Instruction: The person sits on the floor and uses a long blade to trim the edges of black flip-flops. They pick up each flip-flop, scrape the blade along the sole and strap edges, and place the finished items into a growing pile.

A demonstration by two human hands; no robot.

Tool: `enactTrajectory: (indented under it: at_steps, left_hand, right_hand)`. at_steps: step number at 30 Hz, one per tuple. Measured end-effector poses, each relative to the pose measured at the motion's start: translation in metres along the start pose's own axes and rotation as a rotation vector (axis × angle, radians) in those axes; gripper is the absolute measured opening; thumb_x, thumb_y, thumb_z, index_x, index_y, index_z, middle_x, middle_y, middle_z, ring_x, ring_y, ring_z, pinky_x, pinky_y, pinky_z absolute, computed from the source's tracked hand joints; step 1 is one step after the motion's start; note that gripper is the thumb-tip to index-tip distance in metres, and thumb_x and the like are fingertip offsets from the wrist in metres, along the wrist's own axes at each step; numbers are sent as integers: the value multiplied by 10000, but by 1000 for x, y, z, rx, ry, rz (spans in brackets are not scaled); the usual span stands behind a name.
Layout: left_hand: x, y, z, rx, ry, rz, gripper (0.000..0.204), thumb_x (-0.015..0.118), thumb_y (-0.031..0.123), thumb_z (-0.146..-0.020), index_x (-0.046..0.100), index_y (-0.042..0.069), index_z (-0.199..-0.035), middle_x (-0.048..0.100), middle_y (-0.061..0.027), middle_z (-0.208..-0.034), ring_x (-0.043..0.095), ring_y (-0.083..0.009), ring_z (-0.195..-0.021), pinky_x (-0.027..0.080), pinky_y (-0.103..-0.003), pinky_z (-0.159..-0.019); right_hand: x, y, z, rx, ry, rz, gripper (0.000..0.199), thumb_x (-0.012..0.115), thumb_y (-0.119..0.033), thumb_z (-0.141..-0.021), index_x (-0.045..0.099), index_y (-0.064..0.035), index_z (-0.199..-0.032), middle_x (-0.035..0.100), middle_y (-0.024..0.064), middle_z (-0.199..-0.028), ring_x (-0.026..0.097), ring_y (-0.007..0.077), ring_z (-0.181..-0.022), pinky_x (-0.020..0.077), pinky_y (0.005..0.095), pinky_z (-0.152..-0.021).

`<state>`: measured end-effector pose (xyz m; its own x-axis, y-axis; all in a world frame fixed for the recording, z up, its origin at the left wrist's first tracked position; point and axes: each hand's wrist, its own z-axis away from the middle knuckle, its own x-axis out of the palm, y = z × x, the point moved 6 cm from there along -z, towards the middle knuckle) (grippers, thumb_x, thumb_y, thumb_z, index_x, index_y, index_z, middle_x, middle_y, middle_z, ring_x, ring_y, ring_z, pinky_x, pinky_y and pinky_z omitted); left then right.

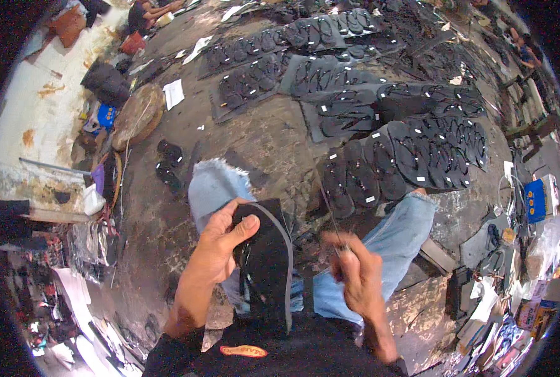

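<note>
Fingers (pixel 245 227) of left hand (pixel 214 251) closed around black sandal sole (pixel 269 264), held upright over lap, near centre. Right hand (pixel 355 276) blurred, fingers curled shut on thin metal tool (pixel 329 207) pointing far-up, just right of sole. Jeans knees (pixel 399 229) beneath both hands. Rows of black sandals (pixel 406 157) lie on floor far right. Round wooden block (pixel 138 114) far left.

We look down at our left hand (pixel 217 248) gripping a black flip-flop sole (pixel 267 257) upright over our jeans (pixel 393 232), thumb pressed on its face. Our right hand (pixel 355 276) pinches a thin metal tool (pixel 330 210) just beside it. Rows of black sandals (pixel 412 157) lie overlapped across the stained floor (pixel 261 138) beyond.
</note>
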<state>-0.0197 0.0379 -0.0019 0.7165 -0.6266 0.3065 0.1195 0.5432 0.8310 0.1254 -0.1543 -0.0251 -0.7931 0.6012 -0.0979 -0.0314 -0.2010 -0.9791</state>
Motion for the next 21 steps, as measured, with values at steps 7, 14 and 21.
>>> enactTrajectory:
  at_steps: [7, 14, 21]
  left_hand:
    - [-6, -23, 32, -176, 121, 30, 309, 705, 238, -1000, 637, 32, -1221, 702, -13, -1074, 658, -95, -970, 532, -264, -843]
    - [1, -19, 15, -196, -28, -204, 339, 709, 293, -1000, 646, 30, -1205, 691, 2, -1065, 626, -92, -969, 509, -274, -865]
    - [3, -6, -5, -274, -191, -478, 353, 715, 295, -995, 645, 8, -1188, 688, -21, -1071, 604, -95, -979, 497, -290, -881]
  right_hand:
    - [-20, 72, 143, 157, -272, 361, 389, 565, -414, -1010, 647, -39, -1074, 651, 257, -793, 655, 489, -766, 498, 521, -660]
    - [-12, 62, 84, 188, -307, 462, 432, 565, -459, -1007, 620, -35, -1062, 649, 265, -764, 647, 504, -779, 489, 557, -669]
    - [5, 22, -31, 28, -488, 548, 429, 531, -459, -1037, 605, -37, -1050, 660, 246, -727, 649, 499, -755, 493, 570, -678]
